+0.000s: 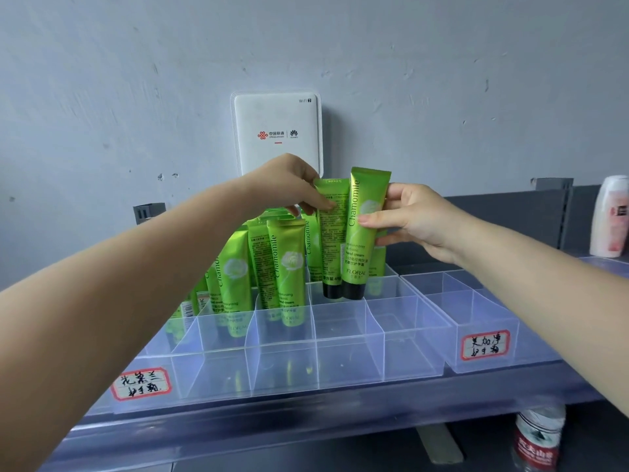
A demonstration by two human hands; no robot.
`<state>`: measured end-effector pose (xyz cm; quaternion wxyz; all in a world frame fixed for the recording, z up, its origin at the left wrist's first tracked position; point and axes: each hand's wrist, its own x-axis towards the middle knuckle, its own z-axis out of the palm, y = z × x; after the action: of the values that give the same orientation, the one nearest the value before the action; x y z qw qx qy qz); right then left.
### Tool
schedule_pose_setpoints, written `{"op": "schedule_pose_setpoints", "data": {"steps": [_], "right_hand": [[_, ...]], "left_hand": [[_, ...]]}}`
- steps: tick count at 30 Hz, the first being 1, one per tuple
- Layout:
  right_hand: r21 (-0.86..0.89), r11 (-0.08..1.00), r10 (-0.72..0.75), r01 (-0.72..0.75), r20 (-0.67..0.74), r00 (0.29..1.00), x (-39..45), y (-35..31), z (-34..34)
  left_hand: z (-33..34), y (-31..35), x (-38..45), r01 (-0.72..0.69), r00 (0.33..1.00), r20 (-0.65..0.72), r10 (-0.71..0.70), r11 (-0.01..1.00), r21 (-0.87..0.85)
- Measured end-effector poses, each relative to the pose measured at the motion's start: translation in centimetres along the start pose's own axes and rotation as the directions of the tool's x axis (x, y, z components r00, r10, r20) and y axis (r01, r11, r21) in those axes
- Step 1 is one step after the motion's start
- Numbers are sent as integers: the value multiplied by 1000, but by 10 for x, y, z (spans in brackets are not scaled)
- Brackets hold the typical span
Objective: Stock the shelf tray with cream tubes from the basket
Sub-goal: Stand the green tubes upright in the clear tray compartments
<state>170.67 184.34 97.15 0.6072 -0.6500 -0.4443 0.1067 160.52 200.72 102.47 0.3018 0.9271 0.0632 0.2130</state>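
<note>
**Two tubes held over the divided tray**

Grey wall is backing a shelf; a white router [277, 131] is hanging on it. Clear shelf tray [347, 338] is sitting on the shelf, its left and rear cells holding upright green tubes [286, 267]. Left hand [289, 185] is pinching the top of a back-facing tube [332, 233]. Right hand [408, 219] is gripping a front-facing tube [362, 233], thumb across its front. Both tubes are touching, caps down, above a middle cell. Second tray [476, 301] is sitting at right.
</note>
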Motion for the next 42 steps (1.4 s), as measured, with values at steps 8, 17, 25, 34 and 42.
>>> {"op": "schedule_pose_setpoints", "data": {"steps": [8, 17, 25, 34, 42], "right_hand": [[-52, 999, 16, -15, 10, 1000, 2, 5, 4], [-10, 1000, 26, -26, 19, 999, -1, 3, -3], [-201, 978, 92, -62, 148, 985, -10, 7, 11], [-354, 934, 124, -48, 196, 973, -13, 0, 15], [-370, 929, 27, -5, 54, 998, -1, -31, 9]], "left_hand": [[-2, -7, 2, 10, 998, 53, -15, 995, 99], [-4, -3, 0, -30, 998, -56, 32, 999, 21], [-13, -5, -1, -118, 992, -46, 115, 991, -56], [-20, 1, -1, -139, 985, -125, 120, 978, -155], [-35, 16, 4, -171, 970, -200, 138, 972, -163]]}}
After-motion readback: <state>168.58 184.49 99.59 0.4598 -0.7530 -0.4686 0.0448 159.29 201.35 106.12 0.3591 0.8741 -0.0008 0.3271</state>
